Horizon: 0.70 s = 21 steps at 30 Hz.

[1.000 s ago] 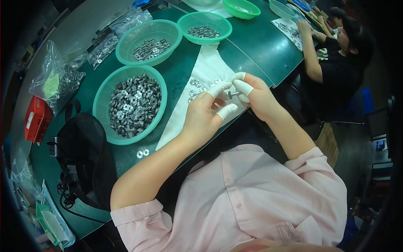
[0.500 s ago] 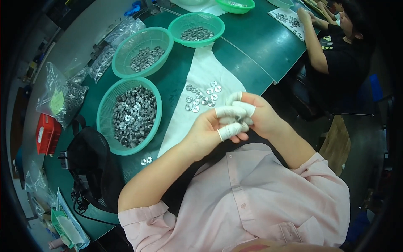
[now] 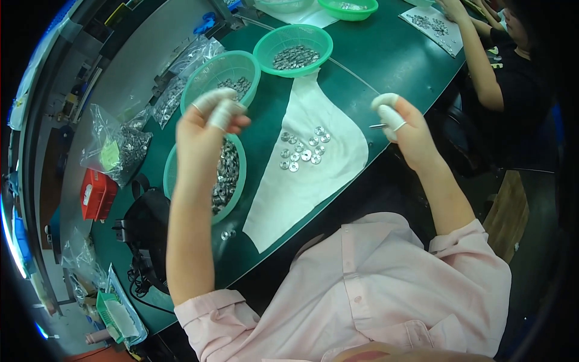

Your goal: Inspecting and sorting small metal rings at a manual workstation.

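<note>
Left hand: the left hand (image 3: 208, 123) was raised over the nearest green basket (image 3: 172, 166), fingers curled together, with white finger cots on the fingertips (image 3: 224, 113); whether it pinched anything could not be told.
Right hand: the right hand (image 3: 403, 128) was lifted off the table edge, well apart from the left, white-capped fingers closed on a thin metal pin (image 3: 377, 126) that stuck out toward the cloth.
Pin: one, short, straight, silvery, lying level in the right hand's fingertips above the dark gap beside the table.
Washers on cloth: about ten small round metal washers (image 3: 303, 148), shiny, flat, each with a centre hole, grouped in a loose cluster near the middle of the white cloth (image 3: 301, 187), between the two hands.
Cloth: one, white, spread over the green table (image 3: 386, 60), its lower end reaching over the table edge toward the person.
Baskets: five green mesh baskets were in view; the nearest one, partly behind the left forearm, was heaped with grey metal parts; a second basket (image 3: 212, 71) and a third basket (image 3: 294, 49) behind it held thinner layers; two more sat at the top rim.
Loose washers: two lay on the table (image 3: 227, 234) just beside the nearest basket.
Bags: several clear plastic bags (image 3: 120, 148) of parts lay to the left.
Red box: one (image 3: 96, 194), at the left edge of the table.
Other person: one co-worker in a dark top (image 3: 518, 78) sat at the far right, hands over a second cloth with parts (image 3: 431, 24).
</note>
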{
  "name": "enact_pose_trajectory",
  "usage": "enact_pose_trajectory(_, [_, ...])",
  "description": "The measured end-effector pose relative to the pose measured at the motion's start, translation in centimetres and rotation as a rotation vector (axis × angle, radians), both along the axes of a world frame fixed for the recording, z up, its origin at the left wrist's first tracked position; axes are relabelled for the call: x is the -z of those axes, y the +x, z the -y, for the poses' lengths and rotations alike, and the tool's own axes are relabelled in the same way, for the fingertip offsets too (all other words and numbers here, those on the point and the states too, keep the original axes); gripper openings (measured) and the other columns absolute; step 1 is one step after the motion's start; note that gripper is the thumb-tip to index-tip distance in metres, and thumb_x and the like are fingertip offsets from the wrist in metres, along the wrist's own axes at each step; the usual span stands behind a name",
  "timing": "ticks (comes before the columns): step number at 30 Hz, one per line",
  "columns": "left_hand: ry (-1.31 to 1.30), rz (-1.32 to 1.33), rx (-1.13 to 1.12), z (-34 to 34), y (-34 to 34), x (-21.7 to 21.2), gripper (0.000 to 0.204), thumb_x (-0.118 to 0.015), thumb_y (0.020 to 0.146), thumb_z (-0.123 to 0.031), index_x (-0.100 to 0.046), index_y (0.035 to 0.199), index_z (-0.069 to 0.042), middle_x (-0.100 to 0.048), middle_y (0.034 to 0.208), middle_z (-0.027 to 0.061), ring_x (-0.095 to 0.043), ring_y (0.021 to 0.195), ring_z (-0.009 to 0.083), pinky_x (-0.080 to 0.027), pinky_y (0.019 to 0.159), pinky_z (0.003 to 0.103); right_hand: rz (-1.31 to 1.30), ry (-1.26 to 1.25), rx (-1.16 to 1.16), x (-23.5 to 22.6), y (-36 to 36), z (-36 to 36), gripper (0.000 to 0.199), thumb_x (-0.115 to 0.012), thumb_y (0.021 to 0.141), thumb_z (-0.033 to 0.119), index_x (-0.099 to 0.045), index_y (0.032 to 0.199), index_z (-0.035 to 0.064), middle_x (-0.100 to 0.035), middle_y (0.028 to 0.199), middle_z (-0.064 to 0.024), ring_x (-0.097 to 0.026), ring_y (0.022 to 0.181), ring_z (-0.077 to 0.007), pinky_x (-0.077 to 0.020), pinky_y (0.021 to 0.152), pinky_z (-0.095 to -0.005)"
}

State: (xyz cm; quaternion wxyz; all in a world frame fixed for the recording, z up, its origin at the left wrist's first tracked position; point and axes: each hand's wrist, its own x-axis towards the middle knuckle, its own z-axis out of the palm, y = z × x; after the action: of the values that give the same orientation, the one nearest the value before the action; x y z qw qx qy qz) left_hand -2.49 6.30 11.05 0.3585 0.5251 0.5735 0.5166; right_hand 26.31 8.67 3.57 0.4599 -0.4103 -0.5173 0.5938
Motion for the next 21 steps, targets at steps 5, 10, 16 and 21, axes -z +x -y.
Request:
enact_pose_trajectory(5, [-0.17,-0.329,-0.227,-2.2,-3.5,2.0,0.03,-0.054,0.083,-0.011,-0.057,0.113,-0.006,-0.06,0.104,0.0112,-0.055,0.1,0.0209,-0.04,0.087,0.029,0.618,0.578,-0.215,1.4,-4.0,-1.9,0.013,-0.048,0.088,0.013,-0.054,0.095,0.0036,-0.059,0.082,-0.0096,-0.057,0.069,-0.0235,-0.0428,0.062,-0.0335])
enact_pose_trajectory(10, [0.202,-0.346,-0.112,-1.0,0.4,2.5,0.03,-0.057,0.081,-0.011,-0.057,0.111,-0.006,-0.055,0.115,0.0104,-0.05,0.108,0.0206,-0.037,0.091,0.03,0.996,0.714,-0.297,0.4,-7.4,-3.5,0.021,-0.052,0.075,0.003,-0.052,0.096,0.0067,-0.06,0.073,-0.0139,-0.058,0.074,-0.0332,-0.0421,0.063,-0.0421])
enact_pose_trajectory(16, [0.325,-0.146,-0.028,-0.6,1.7,1.8,0.029,-0.058,0.08,-0.01,-0.058,0.109,-0.005,-0.058,0.11,0.0079,-0.051,0.104,0.0192,-0.038,0.089,0.03,1.354,0.666,-0.523,-1.0,-10.8,-4.3,0.014,-0.052,0.073,0.005,-0.052,0.087,0.001,-0.06,0.073,-0.0153,-0.06,0.071,-0.0321,-0.046,0.059,-0.0416])
enact_pose_trajectory(21, [0.402,0.018,-0.053,-0.2,0.0,2.6,0.03,-0.06,0.078,-0.009,-0.057,0.107,-0.001,-0.058,0.107,0.0079,-0.052,0.101,0.0179,-0.041,0.086,0.028,1.485,0.766,-0.607,-0.7,-13.6,-4.7,0.011,-0.052,0.073,0.005,-0.052,0.084,0.0005,-0.061,0.069,-0.0135,-0.061,0.069,-0.0307,-0.0477,0.058,-0.0406])
